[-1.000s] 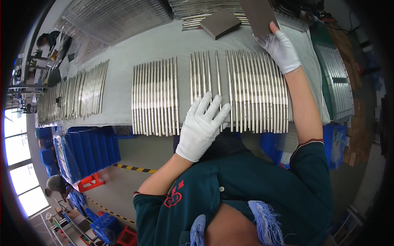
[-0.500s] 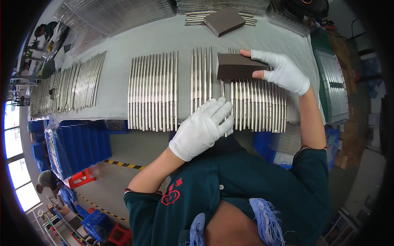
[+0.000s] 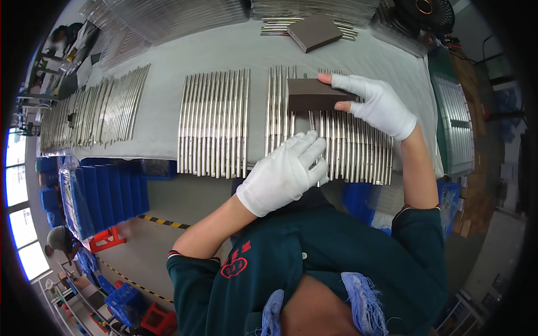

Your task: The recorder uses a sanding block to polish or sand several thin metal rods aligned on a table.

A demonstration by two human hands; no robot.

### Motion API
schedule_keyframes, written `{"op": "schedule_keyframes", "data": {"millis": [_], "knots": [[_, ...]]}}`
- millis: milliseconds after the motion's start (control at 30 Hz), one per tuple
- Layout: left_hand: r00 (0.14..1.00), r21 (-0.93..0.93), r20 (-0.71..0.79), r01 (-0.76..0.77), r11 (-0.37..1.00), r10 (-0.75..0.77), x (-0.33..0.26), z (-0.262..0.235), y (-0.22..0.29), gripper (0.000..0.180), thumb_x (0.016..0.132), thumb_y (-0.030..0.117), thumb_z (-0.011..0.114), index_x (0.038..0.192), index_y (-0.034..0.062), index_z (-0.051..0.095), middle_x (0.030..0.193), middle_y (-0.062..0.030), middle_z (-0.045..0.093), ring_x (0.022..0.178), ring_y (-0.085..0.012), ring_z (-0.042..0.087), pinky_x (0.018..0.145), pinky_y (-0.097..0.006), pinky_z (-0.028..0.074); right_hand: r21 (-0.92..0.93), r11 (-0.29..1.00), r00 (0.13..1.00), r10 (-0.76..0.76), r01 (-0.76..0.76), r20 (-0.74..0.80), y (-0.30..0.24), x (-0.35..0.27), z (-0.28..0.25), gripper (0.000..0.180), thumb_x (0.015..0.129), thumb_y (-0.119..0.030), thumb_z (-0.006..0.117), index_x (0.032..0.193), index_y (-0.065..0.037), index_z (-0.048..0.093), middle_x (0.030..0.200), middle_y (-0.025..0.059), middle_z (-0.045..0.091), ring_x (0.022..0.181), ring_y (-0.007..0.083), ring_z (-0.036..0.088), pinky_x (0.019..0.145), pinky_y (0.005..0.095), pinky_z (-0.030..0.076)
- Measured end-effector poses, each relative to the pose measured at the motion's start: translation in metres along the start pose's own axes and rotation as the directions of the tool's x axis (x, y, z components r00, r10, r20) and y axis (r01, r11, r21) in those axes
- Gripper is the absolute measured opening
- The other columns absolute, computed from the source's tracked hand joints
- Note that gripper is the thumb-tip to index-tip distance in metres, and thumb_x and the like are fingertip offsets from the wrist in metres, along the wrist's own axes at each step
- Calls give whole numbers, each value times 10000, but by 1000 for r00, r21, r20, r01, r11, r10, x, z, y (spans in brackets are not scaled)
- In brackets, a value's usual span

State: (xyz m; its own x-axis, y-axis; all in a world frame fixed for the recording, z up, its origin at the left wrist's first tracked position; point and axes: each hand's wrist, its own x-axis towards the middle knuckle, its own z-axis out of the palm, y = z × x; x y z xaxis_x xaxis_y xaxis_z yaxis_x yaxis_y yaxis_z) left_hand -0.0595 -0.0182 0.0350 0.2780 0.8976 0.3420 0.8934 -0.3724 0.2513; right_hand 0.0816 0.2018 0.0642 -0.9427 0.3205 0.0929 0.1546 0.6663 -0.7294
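The gloved right hand (image 3: 382, 107) clasps a brown block (image 3: 311, 99) across one metal rod (image 3: 312, 121), seemingly steadied under the half-curled left hand (image 3: 284, 175), its grip unclear.

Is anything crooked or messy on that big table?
A little: the far brown block lies crooked across some silvery rods, while the nearer rods are lined up in neat rows. I see nothing spilled.

Plenty of room in the wide bare lane of tabletop (image 3: 159, 112) between the far-left rods (image 3: 95, 115) and middle batch (image 3: 213, 129), up from the front edge. Right hand (image 3: 381, 105) and dark block (image 3: 315, 99) cover part of the right batch (image 3: 358, 148), and clear trays (image 3: 188, 25) crowd the back edge.
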Motion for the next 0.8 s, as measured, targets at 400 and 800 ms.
{"op": "schedule_keyframes", "data": {"millis": [400, 800], "knots": [[997, -39, 65, 43, 998, -41, -10, 14, -2, 343, 853, 208, 707, 1122, 23, 602, 1263, -165, 598, 1228, -366, 587, 1063, -445, 471, 254, 964, 783, 95, 82, -615, 58, 9, -40, 611, 927, -129, 734, 1493, -121, 503, 1393, 66, 600, 1231, 146, 572, 1063, 281, 443], [875, 435, -21, 443, 784, -483, 3, 4, -26, 695, 806, 532, 727, 1197, -31, 611, 1112, -218, 639, 1168, -404, 580, 1049, -515, 409, 261, 961, 662, 136, 93, -737, 101, 25, -6, 682, 916, -231, 773, 1514, -113, 467, 1390, 80, 607, 1202, 150, 597, 1041, 275, 463]]}}
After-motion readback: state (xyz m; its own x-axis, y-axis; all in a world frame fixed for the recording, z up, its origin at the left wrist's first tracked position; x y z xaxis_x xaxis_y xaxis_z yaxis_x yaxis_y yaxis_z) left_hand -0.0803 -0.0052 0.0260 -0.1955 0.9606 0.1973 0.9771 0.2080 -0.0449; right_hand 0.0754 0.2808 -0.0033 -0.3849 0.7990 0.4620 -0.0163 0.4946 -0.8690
